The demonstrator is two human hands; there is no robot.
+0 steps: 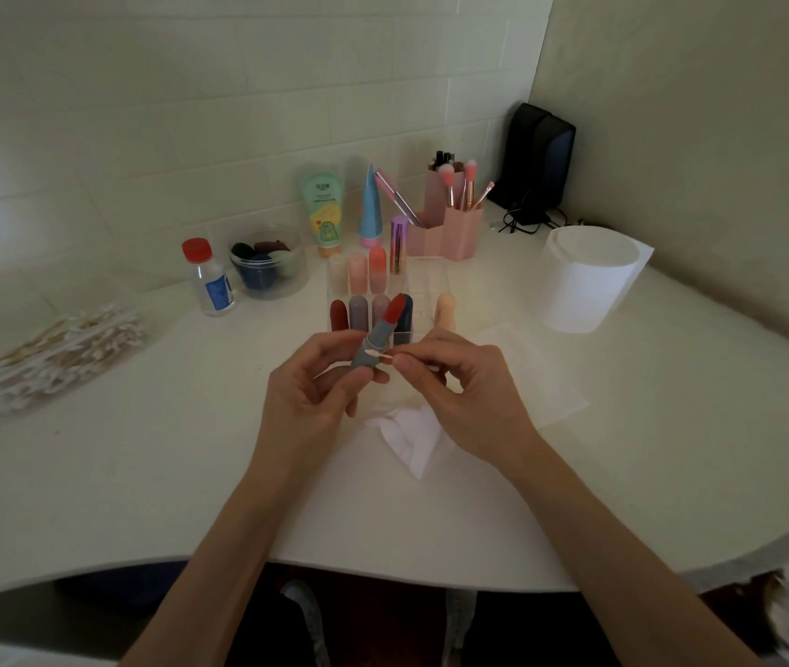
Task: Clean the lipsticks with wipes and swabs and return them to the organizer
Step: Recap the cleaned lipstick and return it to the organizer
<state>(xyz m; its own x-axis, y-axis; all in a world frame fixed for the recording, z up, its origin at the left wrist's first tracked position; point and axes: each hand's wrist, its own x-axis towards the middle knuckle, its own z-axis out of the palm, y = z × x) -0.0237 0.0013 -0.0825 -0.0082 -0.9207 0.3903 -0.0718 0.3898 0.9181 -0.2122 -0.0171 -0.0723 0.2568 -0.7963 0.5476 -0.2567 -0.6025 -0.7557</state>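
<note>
My left hand (320, 377) grips an uncapped lipstick (379, 337) with a grey-blue case and a red bullet, tilted up to the right. My right hand (455, 377) pinches a cotton swab (379, 354), whose white tip touches the case just below the bullet. Behind the hands stands a clear organizer (423, 300) with several lipsticks (357, 314) upright in its slots. A peach lipstick (445, 309) stands on the table to its right. Crumpled white wipes (414, 435) lie under my hands.
A pile of cotton swabs (65, 349) lies at far left. A red-capped bottle (209, 276), a jar of sponges (267, 262), tubes (325, 214), a pink brush holder (450, 223) and a tissue roll (585, 276) stand behind. The table edge (382, 575) curves near me.
</note>
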